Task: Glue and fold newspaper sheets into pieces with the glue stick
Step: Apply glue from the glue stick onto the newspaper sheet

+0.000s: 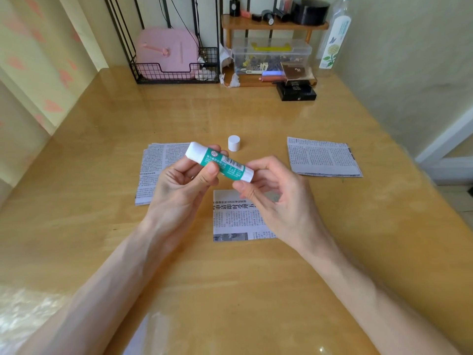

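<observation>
Both bare forearms came in from the near edge of the yellowish wooden table (102, 149), and the hands met over the middle of it. The left hand (179, 183) had its fingers curled round the glue stick (222, 162), thumb pressed on the green label. The right hand (279, 198) was pinching the stick's white end on the right side, fingertips on it and the thumb just under. The stick was held up off the table, lying roughly sideways, with its other white end pointing far-left.

Right below the right hand lay a folded newspaper piece (230, 221), flat on the table and partly covered by that hand. A bit farther and to the left sat a stack of newspaper sheets (151, 175), half hidden behind the left hand. Off to the right, well apart from the hands, was another newspaper stack (322, 157). Between the two stacks, just beyond the glue stick, the white cap (234, 143) stood upright on its own.

At the far end, against the wall, there was a black wire rack (176, 70) with a pink board (166, 49) leaning in it. Right of that was a clear plastic box (271, 55) under a small wooden shelf (273, 24). Some black boxes (295, 92) sat in front, and a tall clear bottle (335, 34) stood in the far right corner.
</observation>
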### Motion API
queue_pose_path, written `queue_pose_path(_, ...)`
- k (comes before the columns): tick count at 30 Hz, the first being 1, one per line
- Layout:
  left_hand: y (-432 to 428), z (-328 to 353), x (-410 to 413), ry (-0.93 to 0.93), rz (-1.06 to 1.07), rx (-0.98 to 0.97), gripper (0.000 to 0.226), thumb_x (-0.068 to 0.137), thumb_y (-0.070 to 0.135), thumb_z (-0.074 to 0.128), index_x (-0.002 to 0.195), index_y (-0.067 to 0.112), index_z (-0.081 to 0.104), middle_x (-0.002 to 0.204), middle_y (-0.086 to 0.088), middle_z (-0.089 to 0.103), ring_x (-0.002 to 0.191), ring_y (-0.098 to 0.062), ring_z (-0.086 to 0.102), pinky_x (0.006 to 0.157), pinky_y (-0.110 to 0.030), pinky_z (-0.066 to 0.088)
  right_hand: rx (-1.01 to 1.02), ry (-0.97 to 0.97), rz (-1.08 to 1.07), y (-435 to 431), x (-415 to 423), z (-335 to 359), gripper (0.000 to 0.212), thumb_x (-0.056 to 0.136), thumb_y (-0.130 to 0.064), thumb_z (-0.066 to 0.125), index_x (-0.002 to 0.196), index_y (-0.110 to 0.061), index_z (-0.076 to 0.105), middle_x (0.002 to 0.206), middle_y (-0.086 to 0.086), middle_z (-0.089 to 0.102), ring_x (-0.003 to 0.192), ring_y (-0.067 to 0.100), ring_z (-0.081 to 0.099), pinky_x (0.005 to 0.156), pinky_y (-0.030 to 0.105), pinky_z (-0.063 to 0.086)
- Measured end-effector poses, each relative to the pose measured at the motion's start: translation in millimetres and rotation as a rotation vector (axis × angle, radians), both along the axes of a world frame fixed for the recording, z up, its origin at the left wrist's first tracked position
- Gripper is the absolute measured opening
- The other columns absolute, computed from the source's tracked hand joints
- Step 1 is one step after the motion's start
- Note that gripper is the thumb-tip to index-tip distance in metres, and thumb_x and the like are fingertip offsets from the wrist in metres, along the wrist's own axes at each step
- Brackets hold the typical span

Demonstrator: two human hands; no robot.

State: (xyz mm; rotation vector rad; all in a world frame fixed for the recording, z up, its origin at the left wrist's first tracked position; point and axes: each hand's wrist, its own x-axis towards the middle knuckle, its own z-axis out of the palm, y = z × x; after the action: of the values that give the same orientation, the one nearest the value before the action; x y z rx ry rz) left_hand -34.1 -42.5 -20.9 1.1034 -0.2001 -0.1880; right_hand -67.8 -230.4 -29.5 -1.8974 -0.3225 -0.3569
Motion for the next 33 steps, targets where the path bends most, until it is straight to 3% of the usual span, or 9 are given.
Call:
queue_pose_path(6,-0.5,-1.7,-0.1,-0.001,-0.039,-0.005,0.030,0.086,0.018,0.068,0.115,0.011,0.069,0.108,0.000,0.075,0.094,-0.008,0.069,0.085,-0.020,0.052,-0.169,0.012,0.074,-5.3,-0.5,0.6,0.022,0.108,-0.031,0.059,0.105,-0.011,0.066,0.078,-0.001,0.070,0.073,0.022,0.068,0.069,0.039,0.053)
queue_pose_path(10,3.7,-2.3,1.7,-0.009,-0.116,-0.028,0.030,0.083,0.028,0.077,0.112,0.019,0.076,0.112,-0.001,0.074,0.099,-0.011,0.068,0.091,-0.023,0.052,0.145,0.407,0.267,-7.4,-1.5,11.1,0.040,0.108,-0.041,0.049,0.094,-0.007,0.067,0.067,0.003,0.060,0.065,0.014,0.054,0.064,0.023,0.043)
queue_pose_path(13,5.0,-1.5,1.1,-0.045,-0.156,-0.034,0.031,0.081,0.032,0.083,0.110,0.023,0.078,0.113,0.000,0.074,0.101,-0.011,0.067,0.094,-0.025,0.052,0.316,0.574,0.311,-6.0,-1.6,14.5,0.050,0.107,-0.047,0.042,0.091,-0.008,0.068,0.063,0.002,0.056,0.061,0.015,0.047,0.057,0.024,0.035)
queue_pose_path(15,4.3,-1.7,0.8,-0.051,-0.132,-0.024,0.033,0.079,0.033,0.085,0.110,0.023,0.078,0.114,-0.001,0.074,0.102,-0.011,0.067,0.094,-0.025,0.052,0.297,0.497,0.274,-4.7,0.7,12.7,0.049,0.106,-0.046,0.046,0.096,-0.006,0.072,0.071,0.005,0.068,0.064,0.019,0.056,0.056,0.025,0.041)
queue_pose_path(19,4.1,-3.1,2.1,-0.023,-0.027,-0.015,0.030,0.077,0.025,0.081,0.107,0.022,0.080,0.114,-0.001,0.076,0.110,-0.013,0.069,0.095,-0.024,0.053,0.026,0.125,0.062,-3.5,1.5,1.2,0.031,0.093,-0.035,0.078,0.112,-0.012,0.070,0.092,-0.004,0.079,0.079,0.015,0.072,0.072,0.036,0.058)
queue_pose_path(22,3.4,-3.9,1.4,-0.039,-0.047,-0.033,0.030,0.077,0.027,0.082,0.106,0.023,0.081,0.113,-0.001,0.076,0.114,-0.014,0.068,0.096,-0.026,0.054,-0.244,-0.098,0.008,-4.1,1.3,-5.3,0.024,0.099,-0.029,0.074,0.111,-0.009,0.067,0.088,-0.011,0.071,0.073,0.013,0.065,0.067,0.034,0.055)
queue_pose_path(26,2.9,-2.6,0.2,-0.029,-0.066,-0.031,0.025,0.079,0.023,0.076,0.104,0.023,0.081,0.111,-0.001,0.076,0.110,-0.011,0.069,0.094,-0.022,0.053,-0.480,-0.203,0.009,-11.6,2.2,2.4,0.026,0.106,-0.035,0.061,0.102,-0.010,0.061,0.079,-0.014,0.049,0.073,0.008,0.046,0.064,0.023,0.041)
queue_pose_path(29,3.6,-3.0,0.6,-0.035,-0.086,-0.010,0.025,0.082,0.023,0.074,0.105,0.024,0.081,0.112,0.000,0.075,0.108,-0.011,0.068,0.095,-0.022,0.052,-0.499,-0.124,0.050,-13.2,-2.0,4.3,0.033,0.109,-0.041,0.051,0.089,-0.015,0.053,0.076,-0.008,0.046,0.073,0.012,0.043,0.064,0.027,0.039)
queue_pose_path(33,6.8,-4.6,1.2,-0.049,-0.141,-0.027,0.030,0.082,0.030,0.080,0.111,0.021,0.078,0.114,-0.002,0.074,0.108,-0.013,0.068,0.097,-0.024,0.052,-0.107,0.259,0.295,-8.1,-4.1,11.2,0.044,0.110,-0.042,0.043,0.087,-0.005,0.051,0.072,0.001,0.043,0.065,0.016,0.039,0.061,0.032,0.035)
